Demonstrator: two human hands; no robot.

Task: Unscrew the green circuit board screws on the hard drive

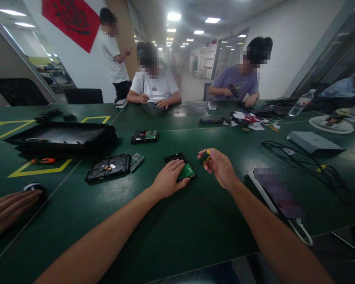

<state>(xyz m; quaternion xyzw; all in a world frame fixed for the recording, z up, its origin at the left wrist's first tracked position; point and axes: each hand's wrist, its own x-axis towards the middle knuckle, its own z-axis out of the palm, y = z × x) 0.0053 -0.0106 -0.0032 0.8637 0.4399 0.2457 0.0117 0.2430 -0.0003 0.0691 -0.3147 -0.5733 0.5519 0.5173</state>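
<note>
My left hand (168,179) rests across a hard drive (187,169), its fingers over the top and the thumb by the near edge, holding it against the table. A green circuit board shows on the uncovered part of that drive. Just to the right and slightly above the table, my right hand (220,165) is closed around a small screwdriver (206,156) with a yellow and dark handle. Its thin shaft seems to point down toward the drive, but the tip is too small to make out.
Left of me lie an opened hard drive (109,167), a loose circuit board (137,161) and another drive (144,136). Black trays (62,136) stand beyond. A co-worker's hand (10,209) covers a round object at far left. To the right are a phone (276,193), cables (310,165) and a grey box (315,142).
</note>
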